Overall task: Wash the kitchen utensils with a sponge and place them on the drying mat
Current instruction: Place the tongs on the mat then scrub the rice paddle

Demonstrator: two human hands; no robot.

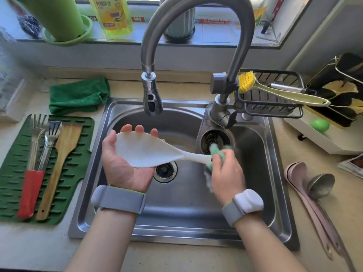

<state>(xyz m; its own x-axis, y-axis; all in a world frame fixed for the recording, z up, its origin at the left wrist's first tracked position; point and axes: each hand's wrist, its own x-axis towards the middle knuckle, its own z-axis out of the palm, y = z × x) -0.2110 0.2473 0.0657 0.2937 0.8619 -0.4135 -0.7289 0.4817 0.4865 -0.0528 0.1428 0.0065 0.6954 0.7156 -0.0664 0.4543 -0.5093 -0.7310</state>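
Observation:
Over the steel sink (188,222) my left hand (121,165) cradles the blade of a white rice paddle (145,150), palm up. My right hand (225,173) grips a green sponge (216,152) wrapped around the paddle's handle. On the green drying mat (11,173) at the left lie a red-handled fork (32,173), a slotted metal spatula (49,142) and a wooden spatula (59,160). On the counter to the right rest pink spoons (306,189) and a metal ladle (322,185).
The faucet (152,95) hangs over the sink's middle; no water runs. A green cloth (78,95) lies behind the mat. A wire caddy (271,103) with a yellow brush (275,89) sits behind the sink. A detergent bottle (112,14) stands on the windowsill.

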